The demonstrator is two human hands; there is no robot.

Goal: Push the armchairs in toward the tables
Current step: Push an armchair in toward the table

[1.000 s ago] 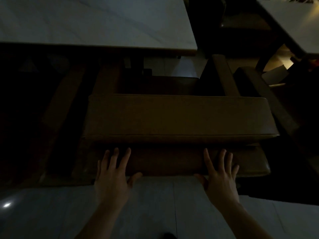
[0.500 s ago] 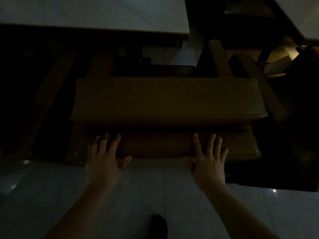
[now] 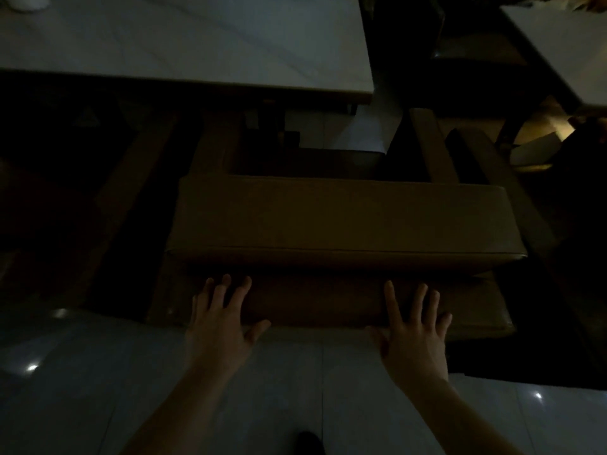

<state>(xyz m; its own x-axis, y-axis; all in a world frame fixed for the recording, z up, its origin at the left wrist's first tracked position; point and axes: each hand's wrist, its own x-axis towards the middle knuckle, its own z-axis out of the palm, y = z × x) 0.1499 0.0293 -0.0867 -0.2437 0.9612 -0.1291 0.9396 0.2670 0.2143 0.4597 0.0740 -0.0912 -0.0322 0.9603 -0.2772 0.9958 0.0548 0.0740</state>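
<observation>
Armchair (image 3: 341, 218) facing the table (image 3: 197, 47), mid-push.
I'd press evenly: left hand (image 3: 220, 326) and right hand (image 3: 414, 336) flat, fingers spread open on its back, gripping nothing.

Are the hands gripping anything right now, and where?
Nothing gripped: left hand and right hand lie open, flat against the armchair back's lower panel.

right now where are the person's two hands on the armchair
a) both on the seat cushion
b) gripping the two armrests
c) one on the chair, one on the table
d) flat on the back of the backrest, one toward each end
d: the left hand and right hand lie open, fingers spread, against the back of the armchair, one near each end, with the table beyond it untouched.
</observation>
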